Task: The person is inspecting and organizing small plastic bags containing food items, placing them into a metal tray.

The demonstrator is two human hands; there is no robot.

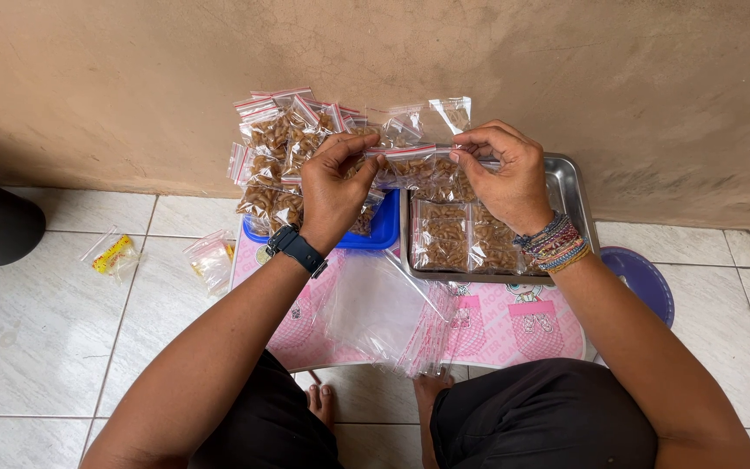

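Black-clad knees (540,417) at 6 o'clock, closest to camera, person seated on white tiled floor (36,347) facing tan plaster wall (132,78) at 12. Low pink patterned worktop (514,326) sits between knees and wall, probably so everything stays within arm's reach. Rectangular steel tray (570,187) at 2 o'clock on the worktop, filled packets of brown snack pieces laid flat inside. Blue plastic tray (384,230) just left of it, heaped with more filled red-striped zip packets (275,143) stacked up against the wall at 11. Stack of empty clear zip bags (384,313) at centre, near the knees, fanned out, likely for easy picking. Purple round lid (644,278) on floor at 3. Two stray packets on floor at 9, one with yellow contents (115,254).

Left hand (333,187), black wristwatch, and right hand (505,174), beaded bracelets, both pinch the top edge of one small clear zip packet of brown snack (410,167), held stretched between them above the trays at 12; fingers clenched on the red seal strip, apparently pressing it closed.
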